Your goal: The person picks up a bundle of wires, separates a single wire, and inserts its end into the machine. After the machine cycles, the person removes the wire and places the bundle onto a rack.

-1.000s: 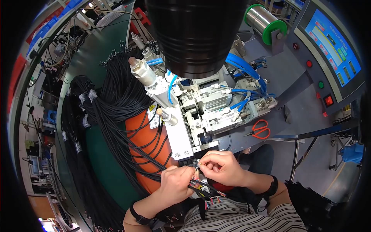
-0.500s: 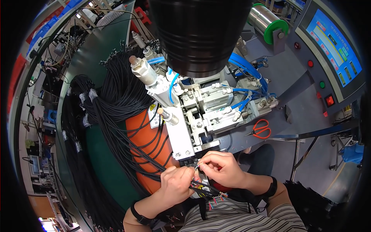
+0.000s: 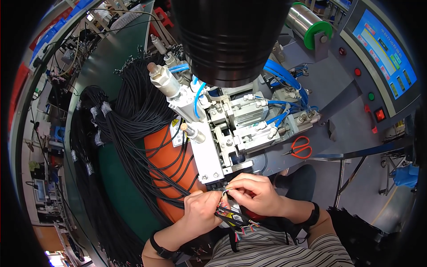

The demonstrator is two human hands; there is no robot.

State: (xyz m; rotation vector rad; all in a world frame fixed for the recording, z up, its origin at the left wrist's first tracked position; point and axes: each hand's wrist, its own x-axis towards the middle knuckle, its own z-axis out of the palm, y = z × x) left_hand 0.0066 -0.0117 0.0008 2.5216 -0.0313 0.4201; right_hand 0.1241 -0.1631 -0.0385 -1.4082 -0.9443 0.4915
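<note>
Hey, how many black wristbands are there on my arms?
2: one black wristband around the left wrist, and another wristband around the right wrist.

grey floor [image 3: 362, 196] with a yellow line [image 3: 385, 206], red stool [image 3: 165, 18] farther back

Bright centre; dark, bent rim; far left perhaps soft.
</note>
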